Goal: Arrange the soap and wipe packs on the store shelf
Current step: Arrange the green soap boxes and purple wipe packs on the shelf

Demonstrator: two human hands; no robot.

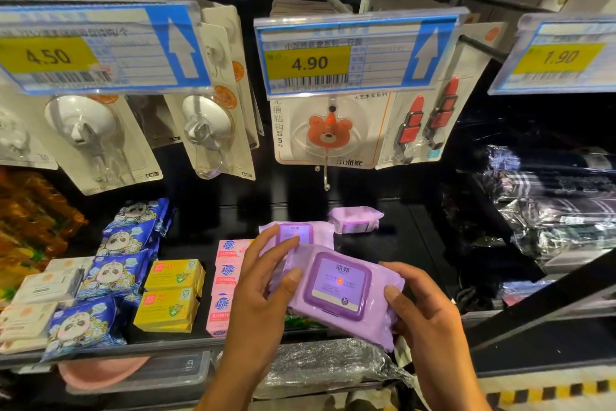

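Low in the centre of the frame, the left hand (260, 287) and right hand (423, 314) both grip a purple wipe pack (340, 287) by its ends, thumbs on top and lid up, over the shelf (393, 244) front. A second pack (300, 232) lies right behind it, and a third pack (355, 219) further back. Pink soaps (228, 277) and yellow soaps (173, 290) sit to the left.

At twelve o'clock hangs a 4.90 price tag (353, 54), with a bear hook card (328, 134) just beneath it. At ten o'clock, suction hook packs (96, 140) dangle under a 4.50 tag (96, 47). Plastic-wrapped plaid bundles (550, 207) lie at three o'clock, and striped floor tape (550, 390) at five.
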